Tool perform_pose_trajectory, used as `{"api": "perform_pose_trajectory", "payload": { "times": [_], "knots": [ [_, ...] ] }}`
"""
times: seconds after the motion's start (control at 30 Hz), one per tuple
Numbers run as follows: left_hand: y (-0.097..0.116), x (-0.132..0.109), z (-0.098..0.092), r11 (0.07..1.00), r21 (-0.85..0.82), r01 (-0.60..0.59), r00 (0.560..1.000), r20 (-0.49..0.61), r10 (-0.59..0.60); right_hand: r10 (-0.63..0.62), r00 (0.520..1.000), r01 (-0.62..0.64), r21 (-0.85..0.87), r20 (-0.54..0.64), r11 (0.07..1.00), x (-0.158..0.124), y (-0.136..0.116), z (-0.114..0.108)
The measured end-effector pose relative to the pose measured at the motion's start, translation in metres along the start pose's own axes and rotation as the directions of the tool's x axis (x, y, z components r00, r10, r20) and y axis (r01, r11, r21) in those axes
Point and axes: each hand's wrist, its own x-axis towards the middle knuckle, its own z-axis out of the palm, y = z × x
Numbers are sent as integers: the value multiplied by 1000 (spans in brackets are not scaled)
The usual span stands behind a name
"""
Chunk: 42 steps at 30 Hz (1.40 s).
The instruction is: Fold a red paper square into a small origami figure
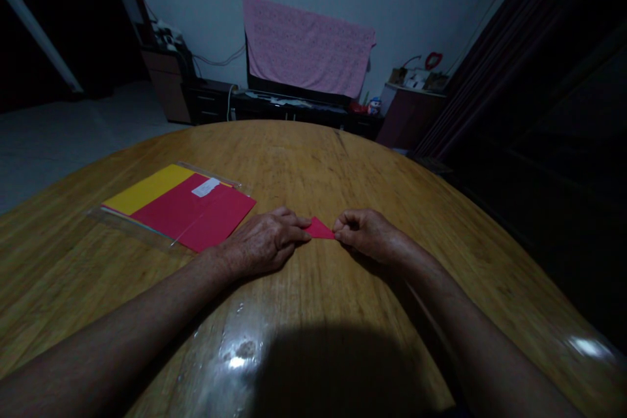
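Note:
A small folded piece of pink-red paper (pixel 319 229), its visible part triangular, lies on the wooden table between my hands. My left hand (pixel 267 240) rests palm down, its fingertips pressing on the paper's left end and hiding that part. Thumb and forefinger of my right hand (pixel 366 232) pinch the pointed right corner, with the other fingers curled in. To the left of my left hand lies a clear plastic sleeve (pixel 147 234) with yellow paper (pixel 151 189) and a pink-red sheet (pixel 196 212) on it. A torn white label (pixel 206 187) is on the red sheet.
The round wooden table (pixel 304 157) has a curved far edge. Beyond it stand a low dark cabinet (pixel 210 101) and a screen draped with a pink cloth (pixel 308 46). A dark curtain (pixel 470 59) hangs at the right.

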Motion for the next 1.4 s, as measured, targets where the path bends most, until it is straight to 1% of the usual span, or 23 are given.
{"api": "perform_pose_trajectory", "payload": {
  "times": [0.1,0.17,0.27,0.33,0.4,0.47,0.53,0.6,0.7,0.83,0.93,1.0,1.07,1.17,1.27,1.4],
  "knots": [
    [0,1,0,1000,3,0,1000,5,0,40,999,-41,63,23,997,-2,2,-1],
    [0,1,0,1000,6,2,1000,7,-2,0,1000,1,74,-6,997,-2,2,1],
    [0,0,1,1000,10,4,1000,12,-4,-102,989,108,46,-107,993,1,1,9],
    [-1,0,1,1000,8,0,1000,18,0,-213,960,216,-1,-179,976,4,-1,16],
    [-1,0,1,1000,3,-14,1000,19,14,-356,908,345,-88,-220,935,7,-2,22],
    [-1,1,1,1000,-3,-24,1000,9,24,-465,867,438,-174,-180,882,8,-3,25],
    [-1,1,0,1000,-11,-26,1000,0,26,-517,847,480,-240,-124,844,8,-2,25],
    [0,1,0,999,-27,-28,1000,-6,27,-530,843,487,-286,-97,826,8,0,24],
    [0,2,0,998,-58,-32,999,-14,31,-534,840,484,-313,-94,817,8,2,23],
    [-3,0,0,994,-104,-24,998,-60,18,-512,855,465,-316,-84,827,8,1,23],
    [-6,-1,1,983,-179,38,992,-115,-60,-512,855,465,-316,-85,827,7,0,22],
    [-7,-1,2,967,-239,86,984,-132,-120,-511,855,464,-312,-86,829,7,-1,22],
    [-7,0,2,957,-271,106,978,-145,-149,-504,860,459,-303,-84,835,6,-2,21],
    [-7,0,1,965,-254,70,982,-153,-112,-504,859,458,-305,-90,835,5,-4,22],
    [-8,0,1,982,-188,25,992,-115,-48,-504,857,446,-336,-107,830,5,-5,25],
    [-11,-2,2,995,-94,-23,997,-80,16,-480,863,399,-372,-155,838,7,-5,30]
  ]
}}
